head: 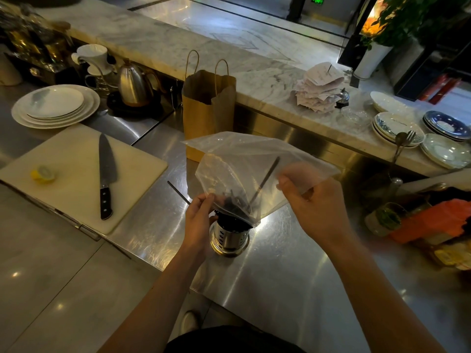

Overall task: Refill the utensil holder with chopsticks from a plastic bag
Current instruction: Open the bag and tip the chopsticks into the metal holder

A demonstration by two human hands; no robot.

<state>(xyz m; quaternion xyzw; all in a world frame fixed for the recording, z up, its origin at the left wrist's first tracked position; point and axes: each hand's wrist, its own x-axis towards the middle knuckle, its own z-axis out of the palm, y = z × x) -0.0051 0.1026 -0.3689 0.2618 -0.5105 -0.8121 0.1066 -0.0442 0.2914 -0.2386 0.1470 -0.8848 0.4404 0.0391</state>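
Count: two hands [201, 220], one plastic bag [244, 159], one utensil holder [229, 236], one knife [105, 174], one cutting board [76, 179], one paper bag [207, 108], one kettle [133, 85]; chopsticks uncountable.

A knife [105, 174] lies on a cutting board [76, 159] beside stacked plates [54, 105].

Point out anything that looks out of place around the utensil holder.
One chopstick lies loose on the steel counter, left of the utensil holder, outside the plastic bag that both hands tip over it. Another chopstick sits askew inside the bag.
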